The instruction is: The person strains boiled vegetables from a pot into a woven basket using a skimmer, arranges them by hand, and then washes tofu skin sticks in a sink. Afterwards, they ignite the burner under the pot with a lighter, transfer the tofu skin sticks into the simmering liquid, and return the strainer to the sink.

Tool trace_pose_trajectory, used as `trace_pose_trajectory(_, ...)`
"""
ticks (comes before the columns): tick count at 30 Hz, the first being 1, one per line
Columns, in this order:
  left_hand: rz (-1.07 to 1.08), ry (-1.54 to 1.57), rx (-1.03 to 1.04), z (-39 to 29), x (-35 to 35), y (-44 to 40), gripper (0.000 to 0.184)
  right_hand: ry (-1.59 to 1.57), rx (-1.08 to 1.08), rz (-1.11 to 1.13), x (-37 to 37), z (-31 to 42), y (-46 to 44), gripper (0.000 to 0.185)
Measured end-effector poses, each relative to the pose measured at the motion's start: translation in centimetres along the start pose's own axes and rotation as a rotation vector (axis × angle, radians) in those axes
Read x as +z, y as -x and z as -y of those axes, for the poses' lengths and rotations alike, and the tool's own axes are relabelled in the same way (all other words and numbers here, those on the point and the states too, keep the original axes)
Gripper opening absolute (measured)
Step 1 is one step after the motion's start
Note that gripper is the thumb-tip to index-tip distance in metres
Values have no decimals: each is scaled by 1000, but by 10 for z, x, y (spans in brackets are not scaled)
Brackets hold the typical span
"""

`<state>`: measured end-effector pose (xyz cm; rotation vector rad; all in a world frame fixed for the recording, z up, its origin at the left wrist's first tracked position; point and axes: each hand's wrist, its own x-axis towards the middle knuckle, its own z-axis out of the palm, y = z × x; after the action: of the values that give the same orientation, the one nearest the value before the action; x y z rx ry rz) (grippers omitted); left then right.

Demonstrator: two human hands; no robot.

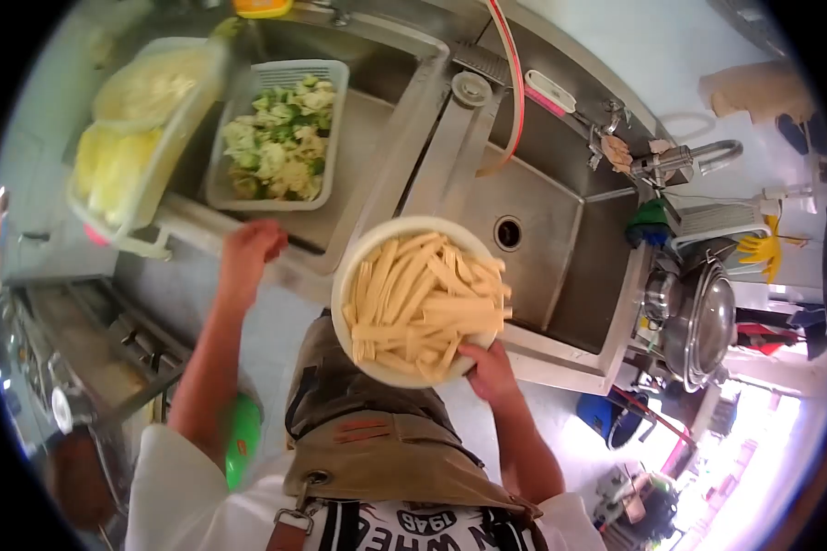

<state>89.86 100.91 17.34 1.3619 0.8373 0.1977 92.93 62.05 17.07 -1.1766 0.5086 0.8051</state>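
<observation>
My right hand grips the rim of a round white bowl, thumb over the edge. Pale yellow flat strips fill the bowl, and several ends stick out past the right rim. The bowl is held in front of my apron, by the sink's front edge. My left hand hangs by the left sink's front edge, away from the bowl. Its fingers look curled in, slightly blurred, with nothing seen in them. Just beyond it, a white basket of pale green chopped vegetables sits in the left sink.
At far left, another white basket holds pale yellow vegetables. The right steel sink has a drain; a red-striped hose hangs into it. Beyond its right end stand metal pots. A steel rack is at left.
</observation>
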Motion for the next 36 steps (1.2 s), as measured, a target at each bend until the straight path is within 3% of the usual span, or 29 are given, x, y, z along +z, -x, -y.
trace_pose_trajectory(6, -160, -32, -168, 45, -24, 189, 27, 272, 12, 222, -17, 17, 11, 34)
trace_pose_trajectory(12, -185, -178, 34, 70, -37, 277, 27, 358, -4, 194, -41, 26, 33, 44)
trace_pose_trajectory(14, -214, -265, 6, 88, -44, 304, 25, 356, -12, 241, -79, 42, 40, 46)
trace_pose_trajectory(16, -217, -311, -51, 124, -54, 333, 23, 406, -180, 349, -118, 81, 44, 43)
trace_pose_trajectory(18, -185, -324, -120, 170, -65, 359, 21, 244, -193, 317, -121, 130, 66, 42)
trace_pose_trajectory(20, -126, -499, -182, 166, -54, 395, 22, 468, -184, -45, -158, 150, 44, 42)
trace_pose_trajectory(23, 20, -591, -228, 190, -58, 439, 25, 720, -451, -224, -144, 118, 42, 47)
trace_pose_trajectory(25, -8, -532, -228, 216, -65, 467, 25, 891, -622, -339, -127, 84, 52, 50)
trace_pose_trajectory(26, -14, -509, -224, 232, -70, 481, 25, 804, -492, -160, -101, 61, 56, 52)
trace_pose_trajectory(29, -106, -417, -290, 293, -90, 522, 26, 586, -84, 50, -11, -5, 52, 50)
trace_pose_trajectory(32, -261, -401, -333, 327, -111, 565, 27, 310, -208, 42, -2, -26, -2, 41)
trace_pose_trajectory(36, -419, -360, -386, 336, -127, 605, 28, 375, -282, -96, -10, -11, -25, 20)
